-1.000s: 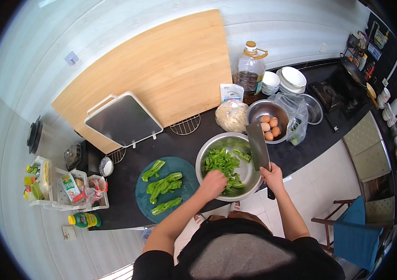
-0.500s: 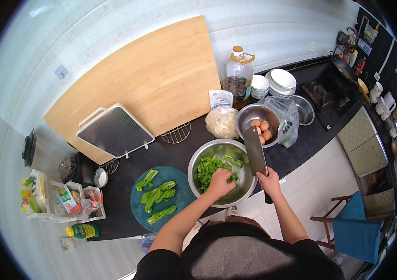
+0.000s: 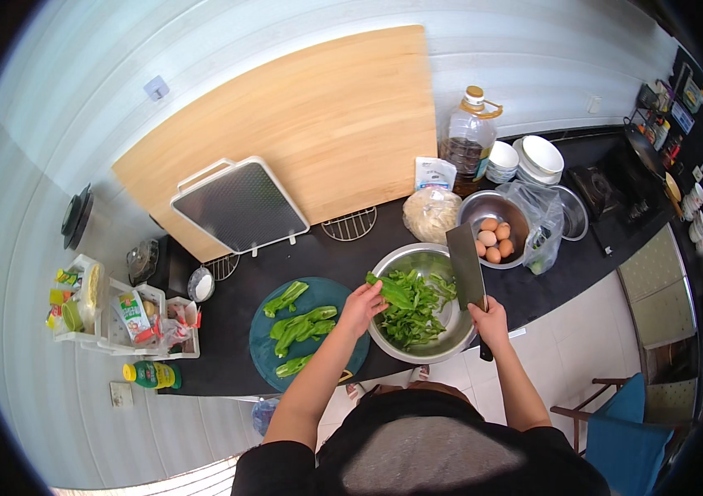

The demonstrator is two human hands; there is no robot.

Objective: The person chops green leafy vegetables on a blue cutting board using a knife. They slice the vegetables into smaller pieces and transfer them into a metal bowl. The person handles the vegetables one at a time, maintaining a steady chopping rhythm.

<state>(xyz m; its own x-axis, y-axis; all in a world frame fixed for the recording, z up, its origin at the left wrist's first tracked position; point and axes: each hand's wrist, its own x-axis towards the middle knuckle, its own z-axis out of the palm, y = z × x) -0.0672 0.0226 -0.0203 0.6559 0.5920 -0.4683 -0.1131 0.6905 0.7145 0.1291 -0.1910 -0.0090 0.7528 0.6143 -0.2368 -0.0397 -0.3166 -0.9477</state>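
In my right hand (image 3: pixel 490 321) is the dark handle of a cleaver (image 3: pixel 468 269). Its broad blade stands up over the right rim of a large steel bowl (image 3: pixel 382 337). Chopped green peppers (image 3: pixel 414 324) lie in this bowl. My left hand (image 3: pixel 362 307), at the bowl's left rim, pinches a long green pepper piece (image 3: pixel 393 291) above the rest. To the left, several whole, wrinkled green peppers (image 3: pixel 305 327) lie on a round dark-green cutting board (image 3: pixel 264 357), the nearest one partly behind my left forearm.
Behind the bowl stand a steel bowl of brown eggs (image 3: pixel 493 240), a plastic bag (image 3: pixel 540 227), a bagged pale lump (image 3: pixel 431 217) and an oil jug (image 3: pixel 469 142). A big wooden board (image 3: pixel 310 124) leans on the wall. White baskets (image 3: pixel 131 318) sit left; a stove (image 3: pixel 599 194) right.
My left hand has come up from inside the bowl to its left rim, lifting a green pepper piece. The cleaver stays in my right hand. The whole view has shifted.
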